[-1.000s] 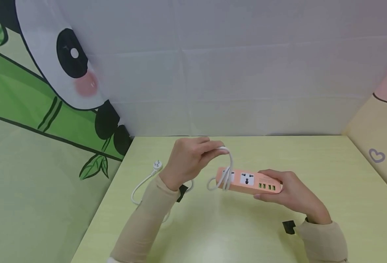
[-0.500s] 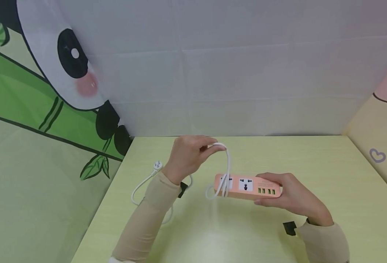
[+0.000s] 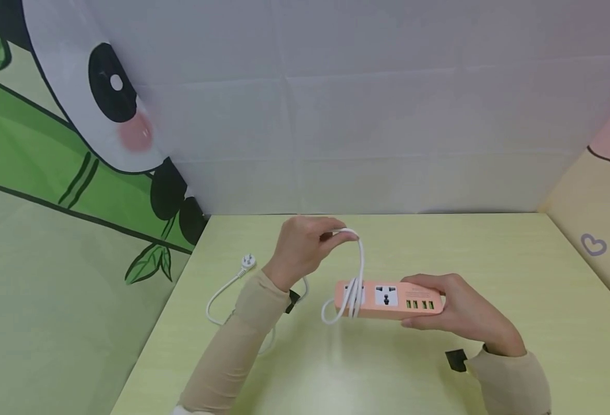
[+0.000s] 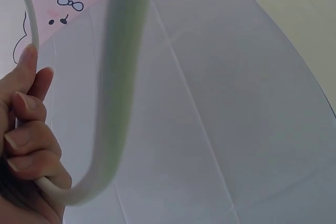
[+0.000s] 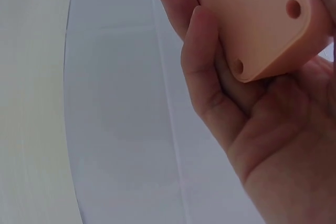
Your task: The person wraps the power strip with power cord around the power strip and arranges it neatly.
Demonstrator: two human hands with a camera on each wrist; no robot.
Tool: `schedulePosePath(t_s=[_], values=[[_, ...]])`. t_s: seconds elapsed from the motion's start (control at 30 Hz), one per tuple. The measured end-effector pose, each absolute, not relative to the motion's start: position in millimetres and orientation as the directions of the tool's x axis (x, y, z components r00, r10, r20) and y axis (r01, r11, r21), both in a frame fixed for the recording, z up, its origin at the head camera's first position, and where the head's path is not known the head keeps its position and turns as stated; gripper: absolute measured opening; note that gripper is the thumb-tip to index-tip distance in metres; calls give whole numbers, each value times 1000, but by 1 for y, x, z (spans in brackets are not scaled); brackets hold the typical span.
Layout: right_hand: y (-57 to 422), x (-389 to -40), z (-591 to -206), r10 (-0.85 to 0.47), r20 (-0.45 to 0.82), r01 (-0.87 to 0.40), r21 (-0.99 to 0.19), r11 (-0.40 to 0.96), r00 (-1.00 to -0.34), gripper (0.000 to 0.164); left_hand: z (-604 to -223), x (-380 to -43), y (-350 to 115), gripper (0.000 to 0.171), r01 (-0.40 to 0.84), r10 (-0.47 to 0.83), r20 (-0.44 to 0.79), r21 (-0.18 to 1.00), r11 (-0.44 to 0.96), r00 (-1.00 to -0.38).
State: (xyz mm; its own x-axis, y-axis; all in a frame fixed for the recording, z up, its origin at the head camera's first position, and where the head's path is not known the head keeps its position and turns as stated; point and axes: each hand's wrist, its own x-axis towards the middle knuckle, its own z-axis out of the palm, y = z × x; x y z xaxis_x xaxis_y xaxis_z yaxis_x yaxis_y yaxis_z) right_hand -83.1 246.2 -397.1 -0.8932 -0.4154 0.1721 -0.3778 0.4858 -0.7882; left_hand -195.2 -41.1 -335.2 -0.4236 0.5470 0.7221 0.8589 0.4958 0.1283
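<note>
My right hand (image 3: 460,308) grips the right end of a pink power strip (image 3: 399,312), held above the table with its sockets and USB ports facing up. Its underside (image 5: 252,19) with screw holes shows in the right wrist view. White power cord (image 3: 361,259) is looped around the strip's left end. Above that end, my left hand (image 3: 305,245) pinches the cord between thumb and fingers; in the left wrist view its other fingers (image 4: 37,140) curl round the cord too. The white plug (image 3: 248,261) lies on the table to the left, its cord running behind my left forearm.
The pale yellow table (image 3: 387,374) bears two black tape patches, one at the right (image 3: 457,360) and one beside my left wrist (image 3: 292,300). A white sheet (image 3: 362,127) hangs behind the table, with printed cartoon panels at both sides.
The power strip has come down and slightly left in the right hand. My left hand rose a little, then dipped slightly right, still pinching the cord. The plug stays put.
</note>
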Motion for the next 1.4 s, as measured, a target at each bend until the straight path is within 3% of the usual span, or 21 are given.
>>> schedulePosePath(t_s=[0.4, 0.7, 1.4], values=[[249, -83, -396, -474, 236, -434, -822, 369, -849, 46, -340, -194, -39, 13, 866, 650, 593, 186, 465, -476], [254, -82, -396, -470, 260, -440, -837, 326, -843, 49, -344, -192, -39, 17, 825, 693, 453, 247, 508, -561], [263, -82, -397, -452, 298, -418, -887, 195, -841, 52, -362, -191, -41, 26, 783, 735, 284, 323, 532, -616]])
